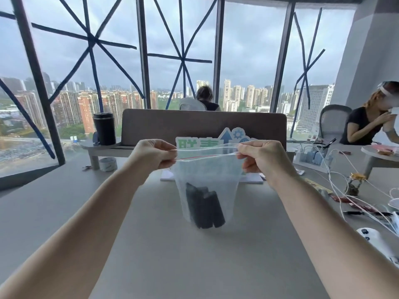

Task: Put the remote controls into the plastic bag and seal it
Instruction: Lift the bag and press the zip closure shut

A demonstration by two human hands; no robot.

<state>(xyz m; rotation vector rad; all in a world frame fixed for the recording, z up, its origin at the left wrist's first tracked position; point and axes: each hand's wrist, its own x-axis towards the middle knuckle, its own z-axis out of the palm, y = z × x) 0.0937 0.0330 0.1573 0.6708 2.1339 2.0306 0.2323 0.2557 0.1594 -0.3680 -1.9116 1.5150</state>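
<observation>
A clear plastic bag (207,171) with a red zip line hangs in the air above the grey table (151,244). My left hand (154,154) pinches its top left corner and my right hand (262,157) pinches its top right corner, pulling the top edge taut between them. Dark remote controls (205,207) lie together at the bottom of the bag, leaning slightly. I cannot tell whether the zip strip is pressed closed along its length.
A black tumbler (104,128) stands on a shelf at the back left, a tape roll (108,164) below it. A brown divider (203,124) and a green sign (216,141) are behind the bag. Cables and chargers (313,157) and a white controller (373,238) lie right. Two people sit beyond.
</observation>
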